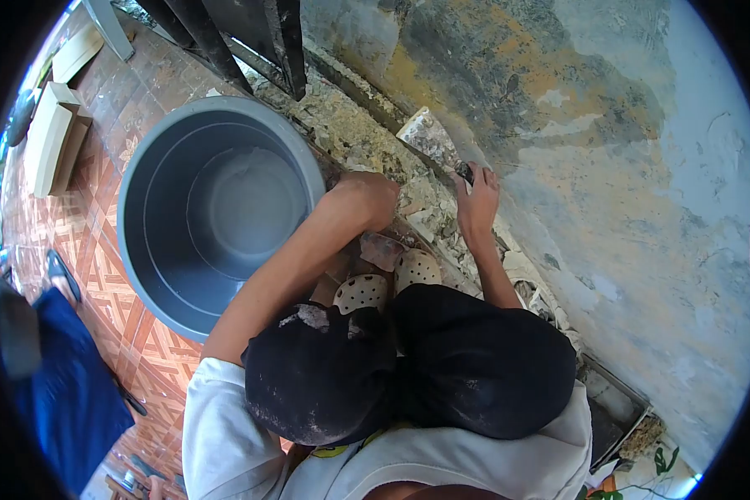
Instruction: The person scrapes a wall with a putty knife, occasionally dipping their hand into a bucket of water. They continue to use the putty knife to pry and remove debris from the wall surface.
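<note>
The putty knife (429, 140) lies just forward of the right hand (479, 204), the nearer one; I read its long axis as slanting forward-left at the wall (608, 183) base. Right fingers curl around its handle. Left hand (375, 200), beside the grey tub (165, 200): fingers hidden, so I cannot tell their grip.

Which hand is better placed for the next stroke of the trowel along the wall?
Likely the right hand: it holds the trowel close beside the wall. The left hand is nearer the tub.
</note>
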A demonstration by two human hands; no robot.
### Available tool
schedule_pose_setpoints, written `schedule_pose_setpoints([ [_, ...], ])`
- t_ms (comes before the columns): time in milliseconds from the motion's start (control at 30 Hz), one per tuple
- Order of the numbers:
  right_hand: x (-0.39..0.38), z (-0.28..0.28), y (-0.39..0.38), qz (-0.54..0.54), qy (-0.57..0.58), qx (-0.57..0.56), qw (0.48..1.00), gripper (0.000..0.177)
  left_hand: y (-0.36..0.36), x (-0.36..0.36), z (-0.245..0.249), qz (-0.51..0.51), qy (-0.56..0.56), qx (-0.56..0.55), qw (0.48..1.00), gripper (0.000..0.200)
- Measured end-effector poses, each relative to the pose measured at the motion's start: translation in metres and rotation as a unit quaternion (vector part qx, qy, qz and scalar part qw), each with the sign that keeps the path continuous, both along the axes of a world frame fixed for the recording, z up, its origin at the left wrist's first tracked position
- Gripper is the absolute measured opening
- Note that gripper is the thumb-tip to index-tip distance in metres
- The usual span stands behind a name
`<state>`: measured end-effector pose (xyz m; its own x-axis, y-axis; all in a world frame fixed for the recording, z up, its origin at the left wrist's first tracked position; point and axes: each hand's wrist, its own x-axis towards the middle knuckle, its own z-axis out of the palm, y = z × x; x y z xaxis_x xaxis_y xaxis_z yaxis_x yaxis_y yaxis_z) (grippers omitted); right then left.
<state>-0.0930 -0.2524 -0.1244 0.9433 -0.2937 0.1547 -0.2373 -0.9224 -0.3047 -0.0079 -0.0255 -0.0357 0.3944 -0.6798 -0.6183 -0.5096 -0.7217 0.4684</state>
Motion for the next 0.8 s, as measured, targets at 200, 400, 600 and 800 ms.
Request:
schedule_pose_setpoints([
  [200,0.012,0.006,-0.023,-0.036,-0.002,-0.025,0.999,0.034,-0.001,0.001,0.003,-0.004,0.006,0.015,1.000,0.027],
  [400,-0.009,-0.010,-0.022,-0.076,0.038,-0.001,0.996,0.035,0.001,-0.001,-0.005,0.004,-0.013,-0.008,1.000,0.027],
  [600,-0.017,-0.005,0.004,-0.109,0.041,0.203,0.972,0.034,0.001,-0.002,-0.006,0.071,-0.118,-0.111,0.984,0.031],
  [800,-0.013,0.023,0.076,-0.038,0.026,0.595,0.802,0.032,-0.010,0.000,-0.012,0.291,-0.145,-0.297,0.898,0.038],
])
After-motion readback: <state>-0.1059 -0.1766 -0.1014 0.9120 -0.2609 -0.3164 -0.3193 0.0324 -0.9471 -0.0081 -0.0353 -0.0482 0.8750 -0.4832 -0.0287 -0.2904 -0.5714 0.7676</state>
